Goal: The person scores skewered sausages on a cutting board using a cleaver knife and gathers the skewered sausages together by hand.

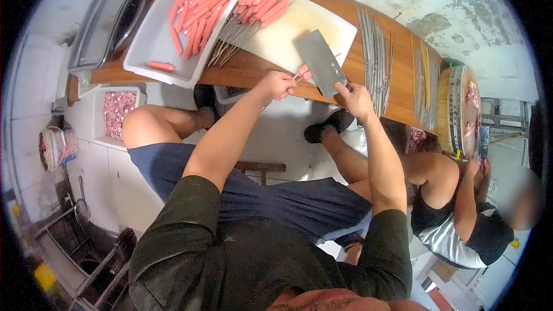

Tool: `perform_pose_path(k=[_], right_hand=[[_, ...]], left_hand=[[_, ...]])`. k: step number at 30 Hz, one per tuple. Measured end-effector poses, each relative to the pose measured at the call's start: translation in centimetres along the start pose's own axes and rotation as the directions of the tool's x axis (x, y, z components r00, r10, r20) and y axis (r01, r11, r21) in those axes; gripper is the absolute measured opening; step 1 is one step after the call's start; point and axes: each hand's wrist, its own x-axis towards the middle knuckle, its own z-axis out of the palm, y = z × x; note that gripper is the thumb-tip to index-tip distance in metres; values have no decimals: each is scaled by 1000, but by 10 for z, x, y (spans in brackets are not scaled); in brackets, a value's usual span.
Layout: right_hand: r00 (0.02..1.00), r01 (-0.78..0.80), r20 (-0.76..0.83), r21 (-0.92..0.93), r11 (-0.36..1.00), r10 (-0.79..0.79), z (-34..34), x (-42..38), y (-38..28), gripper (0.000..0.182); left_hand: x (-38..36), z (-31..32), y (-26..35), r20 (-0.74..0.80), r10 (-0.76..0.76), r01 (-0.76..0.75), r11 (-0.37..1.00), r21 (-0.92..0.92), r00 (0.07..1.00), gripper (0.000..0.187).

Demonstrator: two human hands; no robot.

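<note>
My left hand (279, 85) is closed on a thin skewer. A pink sausage (304, 71) is on that skewer, beside the blade. In my right hand (356, 101) is a cleaver (321, 60), its broad blade tilted over the front edge of the white cutting board (340, 26). The blade hides part of the board and perhaps some of the sausage. Skewered sausages (268, 3) lie piled on the board's far left, with bare skewer ends (236, 37) pointing toward me. More sausages (199, 14) lie loose in a white bin (133, 60) to the left.
Bundles of metal skewers (374, 57) and yellowish skewers (425, 75) lie on the wooden table (403, 37). At right, another person (472, 196) sits by a round chopping block (458, 103) with meat. A metal tray (106, 20) and a tub of chopped meat (120, 109) are at left.
</note>
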Motion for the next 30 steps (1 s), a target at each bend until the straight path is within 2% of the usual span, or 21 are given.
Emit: perform_pose_path(k=[3, 5, 7, 10, 16, 17, 20, 21, 24, 25, 26, 27, 29, 30], right_hand=[[999, -33, 25, 1, 999, 33, 2, 1, -6, 56], [998, -45, 32, -31, 999, 46, -2, 0, -16, 55], [998, -56, 36, -63, 996, 58, -4, 3, -19, 54], [999, 23, -30, -111, 994, -26, 1, 8, -11, 52], [998, 16, 58, -183, 983, -5, -7, -14, 2, 54], [997, 56, 65, -166, 984, -46, -7, -19, 8, 53], [993, -42, 105, -176, 984, 61, -23, -26, -3, 52], [997, 75, 24, -128, 989, -72, -19, -22, 2, 53], [1000, -21, 5, -97, 995, 22, -16, 1, -11, 53], [999, 37, -21, -50, 998, -38, -16, 0, -23, 54], [1000, 10, 4, -78, 997, -9, -17, 0, -25, 54], [999, -15, 30, -111, 994, 18, -17, 1, -26, 53], [997, -25, 72, -118, 993, 33, -24, -9, -34, 54], [997, 12, 77, -144, 989, -1, -24, -7, -18, 55]], left_hand=[[-7, 0, 17, 21, -74, 73, 997, 20, 997, 9], [-9, 1, 22, 41, -70, 70, 998, -4, 997, 11], [-4, 1, 13, 34, -75, 77, 996, -46, 997, 11], [10, 1, -8, -3, -94, 93, 987, -135, 996, 13], [19, -2, -19, -29, -105, 99, 982, -159, 994, 13], [17, -1, -16, -29, -104, 98, 983, -155, 994, 14], [15, -1, -13, -30, -100, 95, 985, -143, 995, 14], [15, -1, -14, -31, -99, 94, 986, -140, 995, 14], [23, 1, -18, -32, -86, 82, 990, -115, 996, 14], [21, 3, -16, -34, -89, 85, 992, -96, 995, 15], [20, 3, -14, -57, -122, 118, 990, -73, 991, 15], [13, 6, 0, -80, -155, 151, 987, -51, 985, 15], [-34, 30, 93, -173, -312, 328, 942, 72, 934, 15], [-34, 28, 94, -163, -306, 321, 944, 73, 938, 15]])
